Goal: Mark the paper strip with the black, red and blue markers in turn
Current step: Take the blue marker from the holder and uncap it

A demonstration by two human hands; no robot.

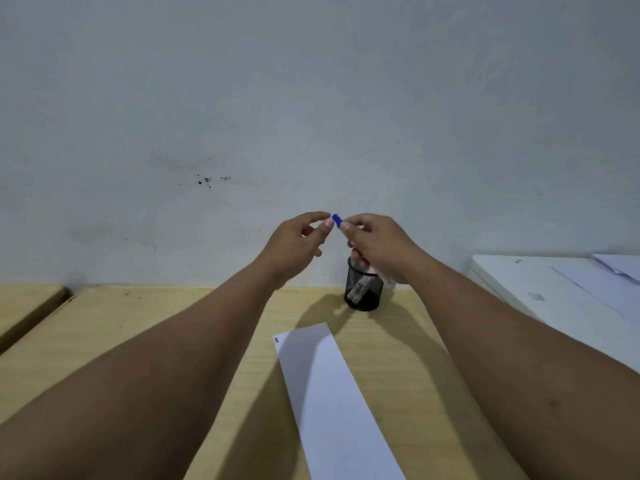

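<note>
A white paper strip [332, 396] lies on the wooden desk [156, 327], running from the middle toward the near edge, with a small red mark at its far left corner. Both hands are raised above a black mesh pen holder [363, 289] at the back of the desk. My right hand [377, 244] grips a marker whose blue cap [336, 220] sticks out to the left; the marker's body is mostly hidden in the fist. My left hand [298, 240] reaches to the cap, thumb and forefinger at its tip. Whether they pinch it is unclear.
A white box or stack with sheets of paper [571, 289] sits at the right. The grey wall stands right behind the desk. A gap [31, 317] splits the desk from another surface at the left. The mesh holder contains some items.
</note>
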